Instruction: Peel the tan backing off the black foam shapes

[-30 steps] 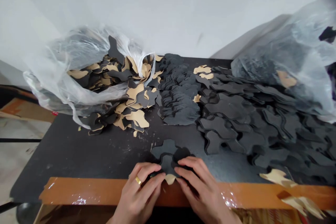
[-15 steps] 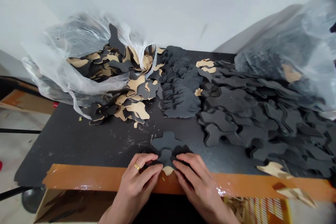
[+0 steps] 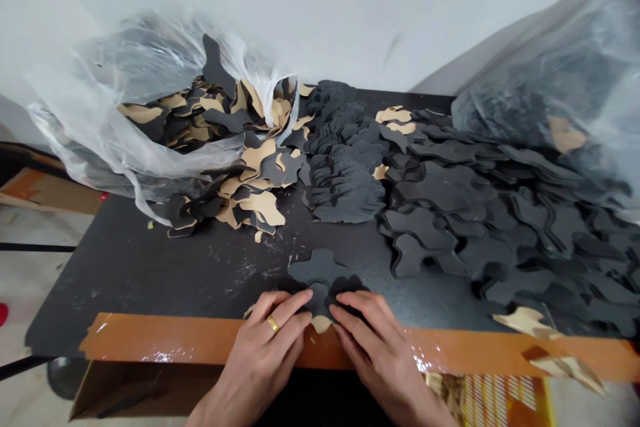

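Our left hand (image 3: 267, 353), a gold ring (image 3: 273, 324) on one finger, lies flat with fingers extended, its fingertips pressing on the near left edge of a flat black cut-out piece with rounded lobes (image 3: 320, 273). Our right hand (image 3: 375, 347) mirrors it, fingers extended and pressing the near right edge of the same piece; neither hand is closed around it. The piece rests on the dark tabletop (image 3: 150, 273) at its near edge, just behind the strip of orange-brown tape (image 3: 165, 340) that runs along that edge. A small tan tab (image 3: 321, 324) shows between our fingertips, lying over the tape; we cannot tell whether it belongs to the piece.

Behind the piece, at centre, we see a fanned stack of black cut-outs (image 3: 345, 173). To its right spreads a wide overlapping layer of larger black cut-outs (image 3: 500, 213), reaching to a translucent plastic bag (image 3: 550, 93) at far right. To the left, a second clear plastic bag (image 3: 125, 100) lies open on its side, spilling mixed black and tan cut-outs (image 3: 250, 193) onto the table. Tan scraps (image 3: 523, 320) lie near the right end of the tape. Pale dust specks mark the tabletop between the spilled pile and our hands.
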The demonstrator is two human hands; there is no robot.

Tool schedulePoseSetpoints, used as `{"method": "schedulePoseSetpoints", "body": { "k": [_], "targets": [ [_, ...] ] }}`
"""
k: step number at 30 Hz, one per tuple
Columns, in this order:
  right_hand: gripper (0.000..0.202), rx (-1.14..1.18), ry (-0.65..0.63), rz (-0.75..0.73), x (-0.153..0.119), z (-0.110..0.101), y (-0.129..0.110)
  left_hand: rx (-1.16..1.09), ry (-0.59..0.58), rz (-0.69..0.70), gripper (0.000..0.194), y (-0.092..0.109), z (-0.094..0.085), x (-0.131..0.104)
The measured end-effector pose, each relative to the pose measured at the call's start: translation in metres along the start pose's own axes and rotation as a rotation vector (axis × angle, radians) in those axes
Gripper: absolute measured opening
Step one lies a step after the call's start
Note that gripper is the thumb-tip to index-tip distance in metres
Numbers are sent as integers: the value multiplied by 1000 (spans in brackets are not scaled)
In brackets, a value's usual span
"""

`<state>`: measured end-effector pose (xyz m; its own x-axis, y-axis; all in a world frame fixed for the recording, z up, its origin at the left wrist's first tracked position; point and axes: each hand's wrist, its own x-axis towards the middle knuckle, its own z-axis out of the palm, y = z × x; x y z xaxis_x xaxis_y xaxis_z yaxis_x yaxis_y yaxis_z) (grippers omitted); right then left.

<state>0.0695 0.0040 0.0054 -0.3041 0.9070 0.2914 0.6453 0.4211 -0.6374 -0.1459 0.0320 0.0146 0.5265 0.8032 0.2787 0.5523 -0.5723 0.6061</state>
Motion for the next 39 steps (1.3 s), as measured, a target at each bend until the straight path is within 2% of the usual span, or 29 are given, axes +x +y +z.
{"method": "schedulePoseSetpoints", "body": {
  "k": [7,16,21,24,27,35,39],
  "targets": [
    [31,-2,6,12,0,2,0,111,-139,80,17,-4,0,4],
    [31,-4,10,23,-1,2,0,142,-194,82,17,-6,3,0],
    [31,-5,7,19,-1,4,1,179,-141,57,21,-2,1,4],
    [30,1,23,40,0,3,-1,143,-152,32,21,-3,-3,8],
    [28,13,21,68,2,2,-2,69,-212,7,21,-9,-7,11],
    [32,102,-12,52,5,-9,6,18,-310,68,21,-22,-19,16],
    [33,141,5,38,7,-13,8,21,-313,78,22,-24,-20,16]
  ]
}}
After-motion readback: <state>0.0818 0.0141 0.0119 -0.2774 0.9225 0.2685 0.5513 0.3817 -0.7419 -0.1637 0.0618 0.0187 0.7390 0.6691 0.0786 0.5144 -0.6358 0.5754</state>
